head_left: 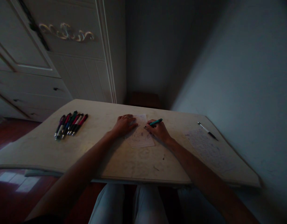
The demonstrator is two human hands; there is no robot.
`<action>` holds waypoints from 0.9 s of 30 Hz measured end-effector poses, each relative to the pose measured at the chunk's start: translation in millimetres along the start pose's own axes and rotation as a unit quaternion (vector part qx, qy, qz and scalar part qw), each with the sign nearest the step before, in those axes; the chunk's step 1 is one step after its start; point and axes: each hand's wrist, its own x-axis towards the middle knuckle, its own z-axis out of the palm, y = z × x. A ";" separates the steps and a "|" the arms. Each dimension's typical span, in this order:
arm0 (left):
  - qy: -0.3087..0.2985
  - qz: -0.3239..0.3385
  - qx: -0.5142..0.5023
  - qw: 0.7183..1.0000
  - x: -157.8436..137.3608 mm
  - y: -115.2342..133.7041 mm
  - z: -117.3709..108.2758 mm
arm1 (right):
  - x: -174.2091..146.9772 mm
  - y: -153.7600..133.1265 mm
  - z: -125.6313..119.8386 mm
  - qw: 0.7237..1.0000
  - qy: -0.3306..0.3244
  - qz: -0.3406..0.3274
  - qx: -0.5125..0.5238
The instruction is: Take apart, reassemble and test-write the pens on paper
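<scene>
A teal pen (156, 122) is gripped in my right hand (159, 130), its tip down at the right side of a sheet of paper (141, 139). Scribbled marks cover the lower part of that sheet. My left hand (125, 125) lies flat over the sheet's upper left edge, fingers stretched toward the right, with a ring on one finger. Part of the paper is hidden under it. The two hands are a short way apart.
On the table (120, 168), several pens (70, 124) lie in a bunch at the left. A white and black pen (207, 131) rests at the right, near marked paper (204, 146). A wall (239, 71) borders the right side; a white cabinet (87, 68) stands behind left.
</scene>
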 end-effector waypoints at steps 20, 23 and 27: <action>-0.006 -0.009 -0.001 1.000 -0.2 1.2 -1.4 | -1.8 2.3 -0.8 0.999 -0.026 -0.002 0.023; -0.009 -0.013 0.002 1.000 -0.1 1.2 -1.5 | -1.7 -0.3 -1.3 1.000 -0.004 -0.007 -0.010; -0.004 -0.006 -0.005 1.000 0.0 0.5 -1.3 | -3.2 -2.5 -1.1 1.000 0.009 -0.009 0.002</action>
